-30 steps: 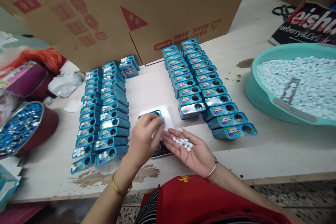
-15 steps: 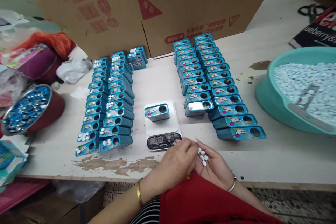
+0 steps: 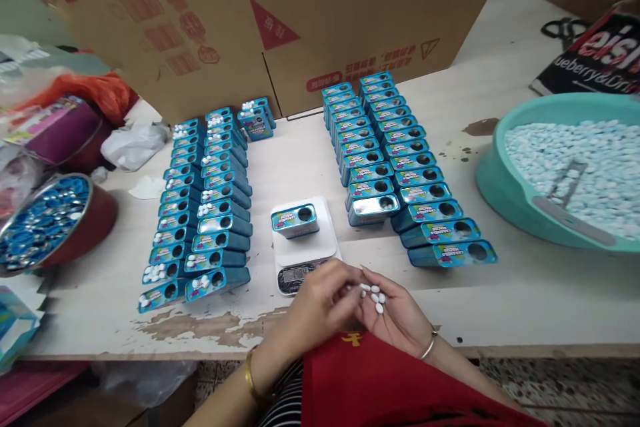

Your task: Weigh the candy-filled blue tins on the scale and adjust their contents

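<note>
My right hand (image 3: 400, 317) is cupped palm up at the table's front edge with several white candies (image 3: 375, 297) lying in it. My left hand (image 3: 320, 303) is right beside it, fingertips pinched at those candies. Just beyond the hands stands a small white scale (image 3: 305, 250) with one blue tin (image 3: 294, 220) on its platform; its display is partly hidden by my left hand. Two rows of blue tins (image 3: 203, 203) lie to the left, some with candies on top. Another two rows of tins (image 3: 395, 163) lie to the right.
A teal basin (image 3: 505, 190) full of white candies with a scoop sits at the right. A red bowl (image 3: 95, 220) of blue caps is at the left. A large cardboard box (image 3: 260, 20) stands behind the tins. Bags and packaging clutter the far left.
My left hand came back from the tin on the scale to my right palm. Both hands drew toward the table's front edge, and the tin now sits uncovered on the scale.
</note>
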The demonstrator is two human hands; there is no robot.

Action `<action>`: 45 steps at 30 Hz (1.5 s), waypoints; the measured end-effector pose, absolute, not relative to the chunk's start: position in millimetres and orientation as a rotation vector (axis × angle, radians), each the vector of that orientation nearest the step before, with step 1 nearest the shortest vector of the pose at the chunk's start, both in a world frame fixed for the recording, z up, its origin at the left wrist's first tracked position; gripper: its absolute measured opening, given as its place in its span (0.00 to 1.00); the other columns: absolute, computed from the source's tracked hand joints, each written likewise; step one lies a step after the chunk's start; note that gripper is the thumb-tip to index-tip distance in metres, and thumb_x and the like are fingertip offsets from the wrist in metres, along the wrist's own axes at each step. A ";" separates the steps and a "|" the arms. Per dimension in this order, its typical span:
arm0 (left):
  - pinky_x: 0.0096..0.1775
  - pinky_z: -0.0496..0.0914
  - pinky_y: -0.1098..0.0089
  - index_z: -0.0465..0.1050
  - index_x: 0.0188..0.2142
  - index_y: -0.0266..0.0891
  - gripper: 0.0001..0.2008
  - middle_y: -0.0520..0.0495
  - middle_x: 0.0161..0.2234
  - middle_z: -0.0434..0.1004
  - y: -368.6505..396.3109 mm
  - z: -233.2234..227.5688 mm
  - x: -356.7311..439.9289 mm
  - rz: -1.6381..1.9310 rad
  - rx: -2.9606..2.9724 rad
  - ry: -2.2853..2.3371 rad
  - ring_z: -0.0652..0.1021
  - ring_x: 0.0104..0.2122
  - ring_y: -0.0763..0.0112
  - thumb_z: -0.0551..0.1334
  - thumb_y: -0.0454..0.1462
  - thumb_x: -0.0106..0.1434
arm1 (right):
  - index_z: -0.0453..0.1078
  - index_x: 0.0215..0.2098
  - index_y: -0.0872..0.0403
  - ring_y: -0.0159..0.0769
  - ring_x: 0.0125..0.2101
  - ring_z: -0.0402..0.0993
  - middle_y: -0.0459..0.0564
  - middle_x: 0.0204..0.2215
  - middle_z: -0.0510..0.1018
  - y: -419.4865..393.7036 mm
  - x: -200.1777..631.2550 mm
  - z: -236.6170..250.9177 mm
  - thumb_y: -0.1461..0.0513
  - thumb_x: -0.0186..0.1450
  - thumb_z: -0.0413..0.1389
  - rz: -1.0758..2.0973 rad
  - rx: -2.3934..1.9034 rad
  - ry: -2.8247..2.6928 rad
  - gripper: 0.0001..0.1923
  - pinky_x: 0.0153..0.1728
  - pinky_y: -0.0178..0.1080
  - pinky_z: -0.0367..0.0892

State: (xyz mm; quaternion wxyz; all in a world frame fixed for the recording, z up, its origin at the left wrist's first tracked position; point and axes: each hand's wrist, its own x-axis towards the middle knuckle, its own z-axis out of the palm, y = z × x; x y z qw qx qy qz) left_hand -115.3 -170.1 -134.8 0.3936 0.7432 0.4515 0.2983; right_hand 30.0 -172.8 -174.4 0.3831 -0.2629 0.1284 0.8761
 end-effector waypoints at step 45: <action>0.38 0.72 0.64 0.66 0.42 0.34 0.11 0.43 0.37 0.70 -183.9 -149.3 -87.4 0.240 2.428 1.219 0.72 0.38 0.64 0.51 0.27 0.62 | 0.75 0.43 0.58 0.40 0.53 0.70 0.56 0.47 0.78 -177.9 42.8 -174.1 0.58 0.67 0.50 2.300 -0.786 0.316 0.16 0.56 0.44 0.63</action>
